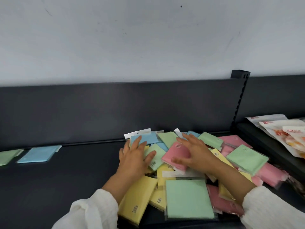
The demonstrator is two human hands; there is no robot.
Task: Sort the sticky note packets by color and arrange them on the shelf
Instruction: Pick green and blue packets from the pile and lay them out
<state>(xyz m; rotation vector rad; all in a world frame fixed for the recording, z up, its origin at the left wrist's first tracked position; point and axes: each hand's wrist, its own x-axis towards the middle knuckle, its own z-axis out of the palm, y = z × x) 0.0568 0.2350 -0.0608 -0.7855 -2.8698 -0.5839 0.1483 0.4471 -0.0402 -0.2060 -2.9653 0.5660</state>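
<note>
A mixed heap of sticky note packets lies on the dark shelf point(69, 176), right of the middle. It holds yellow point(137, 197), green point(189, 199), pink point(176, 152) and blue point(145, 138) packets. My left hand point(133, 159) rests flat on the heap's left side, fingers straight over a blue and a green packet. My right hand point(196, 152) lies spread across the pink packet, its thumb along that packet's near edge. At the far left, a blue packet point(38, 153) and a green packet point(8, 157) lie apart from the heap, side by side.
The shelf's dark back panel point(115, 109) rises behind the heap, with a white wall above. A slotted upright point(239, 100) divides the shelf at the right. Beyond it, on the neighbouring shelf, lie white snack bags point(283, 131).
</note>
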